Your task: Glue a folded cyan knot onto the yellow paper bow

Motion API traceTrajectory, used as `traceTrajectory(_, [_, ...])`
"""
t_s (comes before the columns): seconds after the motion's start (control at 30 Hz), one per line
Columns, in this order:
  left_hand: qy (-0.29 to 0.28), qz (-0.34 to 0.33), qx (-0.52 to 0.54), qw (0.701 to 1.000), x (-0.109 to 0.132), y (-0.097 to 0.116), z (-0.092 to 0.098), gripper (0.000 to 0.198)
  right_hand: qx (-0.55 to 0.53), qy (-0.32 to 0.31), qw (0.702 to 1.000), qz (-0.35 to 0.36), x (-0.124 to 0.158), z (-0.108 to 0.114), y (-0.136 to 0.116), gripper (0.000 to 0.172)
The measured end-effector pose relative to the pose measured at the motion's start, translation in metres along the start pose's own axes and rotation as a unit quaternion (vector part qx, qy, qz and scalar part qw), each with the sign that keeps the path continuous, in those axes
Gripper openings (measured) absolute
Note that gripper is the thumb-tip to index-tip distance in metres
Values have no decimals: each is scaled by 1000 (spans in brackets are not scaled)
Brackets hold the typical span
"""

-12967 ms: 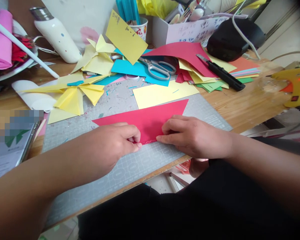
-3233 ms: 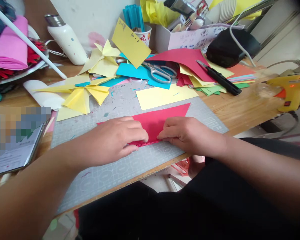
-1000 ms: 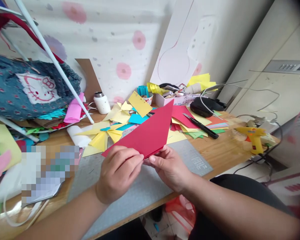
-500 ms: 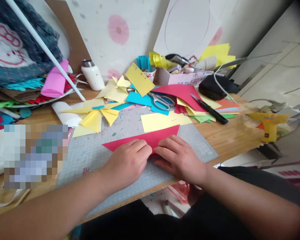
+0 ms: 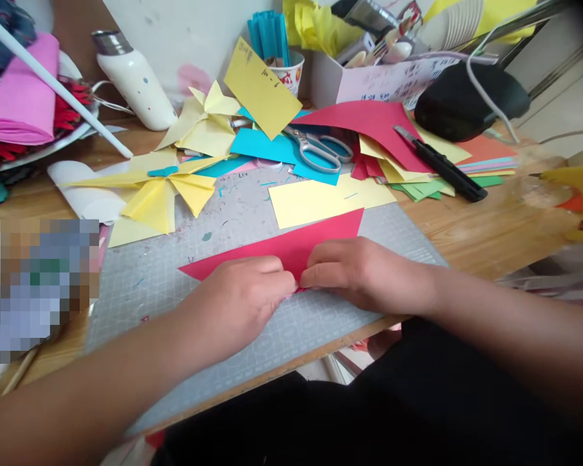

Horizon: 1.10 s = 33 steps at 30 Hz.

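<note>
A sheet of red paper lies on the grey cutting mat, its far edge slanting up to the right. My left hand is closed on its near edge, fingers curled and thumb side toward the middle. Close beside it, my right hand pinches the same edge with its fingertips. Between the two hands a small strip of the near edge shows, seemingly folded or rolled; the rest of that edge is hidden under the fingers. Just beyond lies a pale yellow paper strip.
Scissors lie on blue paper behind the mat. A black utility knife rests on coloured sheets at the right, near a yellow glue gun. Folded yellow paper shapes and a white bottle stand left. The table's front edge runs close below my hands.
The view has moved closer and tilted down. My right hand's fingers have drawn in to a tighter pinch at the red paper's near edge. Both hands stay on the paper.
</note>
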State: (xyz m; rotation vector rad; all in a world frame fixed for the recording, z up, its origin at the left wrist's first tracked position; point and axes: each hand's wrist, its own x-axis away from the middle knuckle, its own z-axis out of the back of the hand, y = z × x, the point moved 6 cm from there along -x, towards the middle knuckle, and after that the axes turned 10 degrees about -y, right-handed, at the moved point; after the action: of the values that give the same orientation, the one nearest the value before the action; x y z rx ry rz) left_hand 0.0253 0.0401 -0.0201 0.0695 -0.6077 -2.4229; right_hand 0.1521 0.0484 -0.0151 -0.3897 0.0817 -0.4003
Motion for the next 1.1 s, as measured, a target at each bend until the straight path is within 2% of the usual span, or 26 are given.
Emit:
traceTrajectory(0.2, [-14, -4, 56, 998, 1, -4, 2, 22, -120, -30, 992, 35, -3, 7, 16, 25])
traceTrajectory(0.33, [-36, 12, 34, 999, -2, -8, 4, 24, -148, -47, 987, 31, -5, 8, 20, 26])
traceTrajectory(0.47, [-81, 15, 13, 997, -4, -10, 4, 27, -152, -62, 986, 40, -7, 9, 21, 24])
traceTrajectory(0.63, [-96, 10, 12, 995, -3, -13, 4, 34, -136, -87, 986, 33, -10, 9, 19, 23])
traceTrajectory(0.8, [-97, 58, 61, 992, 1, -18, -4, 26, -121, -96, 987, 33, -9, 10, 15, 28])
traceTrajectory(0.9, [-103, 88, 90, 987, 1, -21, -7, 30, -115, -106, 987, 37, -8, 9, 14, 29])
traceTrajectory(0.97, [-109, 76, 79, 988, 1, -20, -5, 33, -110, -110, 987, 35, -7, 8, 14, 29])
traceTrajectory(1.1, [-104, -10, 5, 995, 1, -12, 1, 28, -99, -106, 989, 28, -5, 8, 14, 30])
